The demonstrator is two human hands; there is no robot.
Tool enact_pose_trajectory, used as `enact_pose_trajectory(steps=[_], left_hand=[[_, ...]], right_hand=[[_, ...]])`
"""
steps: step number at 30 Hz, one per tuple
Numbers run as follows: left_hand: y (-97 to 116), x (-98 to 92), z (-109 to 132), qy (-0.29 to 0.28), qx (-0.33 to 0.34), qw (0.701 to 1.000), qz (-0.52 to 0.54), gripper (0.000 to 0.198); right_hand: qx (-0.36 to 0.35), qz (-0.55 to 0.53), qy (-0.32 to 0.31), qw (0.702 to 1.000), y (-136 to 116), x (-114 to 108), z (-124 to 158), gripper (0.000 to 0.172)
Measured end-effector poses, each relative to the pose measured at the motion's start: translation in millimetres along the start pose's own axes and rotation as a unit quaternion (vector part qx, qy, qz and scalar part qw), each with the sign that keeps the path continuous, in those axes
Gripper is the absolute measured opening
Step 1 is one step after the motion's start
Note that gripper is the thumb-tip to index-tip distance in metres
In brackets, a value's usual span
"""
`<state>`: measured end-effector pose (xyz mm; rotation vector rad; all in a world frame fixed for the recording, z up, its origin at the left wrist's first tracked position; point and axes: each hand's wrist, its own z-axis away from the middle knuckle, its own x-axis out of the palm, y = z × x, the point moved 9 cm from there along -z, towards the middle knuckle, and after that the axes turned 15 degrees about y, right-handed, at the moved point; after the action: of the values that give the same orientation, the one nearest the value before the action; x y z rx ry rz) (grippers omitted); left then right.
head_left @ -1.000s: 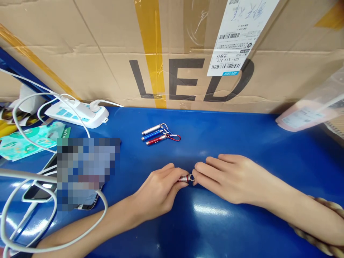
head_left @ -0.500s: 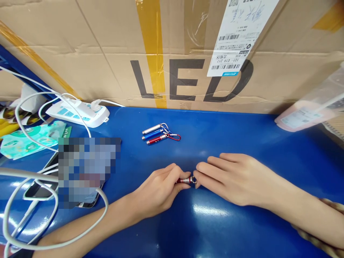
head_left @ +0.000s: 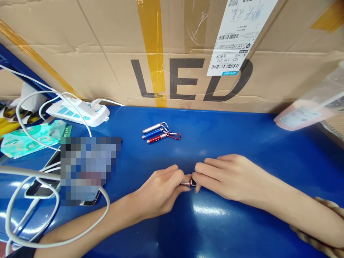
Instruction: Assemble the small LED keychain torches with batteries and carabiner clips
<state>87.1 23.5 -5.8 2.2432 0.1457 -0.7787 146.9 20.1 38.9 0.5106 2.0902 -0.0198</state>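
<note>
Between thumb and fingers, my left hand point(head_left: 163, 190) pinches a small red and silver flashlight point(head_left: 186, 184), whose body is mostly covered. At its metal end, my right hand point(head_left: 224, 177) has its fingers closed; what they grip there is too small and hidden to make out. Beyond my hands, three slim flashlights lie side by side on the blue table point(head_left: 228, 136): a silver one point(head_left: 152, 128), a blue one point(head_left: 152, 134) and a red one point(head_left: 156, 139), with small carabiner clips at their right ends.
A large cardboard box point(head_left: 107, 71) stands along the back. At left are a white power strip point(head_left: 77, 113), looped cables point(head_left: 57, 208), a phone point(head_left: 40, 188), a blurred device point(head_left: 88, 168) and a green packet point(head_left: 32, 139). A pink-based cup point(head_left: 301, 114) stands back right.
My two hands have come slightly closer together, and less of the held flashlight shows between them. The three flashlights on the table have not moved.
</note>
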Motion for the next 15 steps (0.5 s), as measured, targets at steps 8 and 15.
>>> enact_pose_trajectory(steps=[8,15], left_hand=[[15.3,-17.9,-3.9,0.108,0.092,0.986,-0.092,0.014],[16.0,-21.8,-6.1,0.124,0.105,0.981,-0.103,0.012]], right_hand=[[0.221,-0.202,0.009,0.954,14.1,11.9,6.9,0.032],[0.335,-0.323,-0.003,0.885,22.1,23.7,11.8,0.026]])
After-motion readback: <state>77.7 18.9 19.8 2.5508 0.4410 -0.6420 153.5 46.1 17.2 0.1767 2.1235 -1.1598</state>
